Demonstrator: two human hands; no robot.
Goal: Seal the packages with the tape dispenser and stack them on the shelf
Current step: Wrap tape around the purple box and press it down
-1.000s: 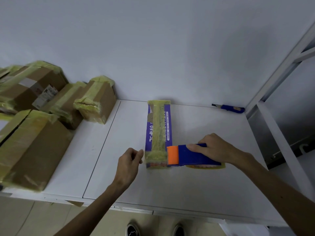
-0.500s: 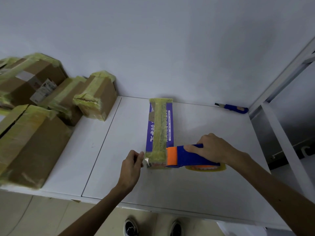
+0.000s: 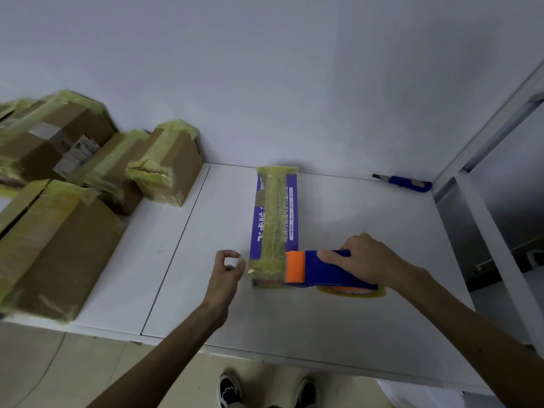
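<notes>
Our right hand (image 3: 368, 260) wraps the tape dispenser (image 3: 323, 269), its orange roller touching the near end of the purple package (image 3: 276, 225) from 3 o'clock. The package lies mid-table (image 3: 353, 325), taped 12 to 6. Our left hand (image 3: 226, 272) is just off that end at 9, fingers curled, nothing visibly held. Taped cardboard boxes (image 3: 59, 245) sit at 9, a utility knife (image 3: 403, 183) at 2.

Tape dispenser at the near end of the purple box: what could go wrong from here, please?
1. The left hand hovers beside the purple box and does not press it, so a pull of the tape dispenser in the right hand's grip may drag the narrow box sideways.
2. The yellowish tape at the box's near end looks wrinkled; a new strip over it may not lie flat.
</notes>
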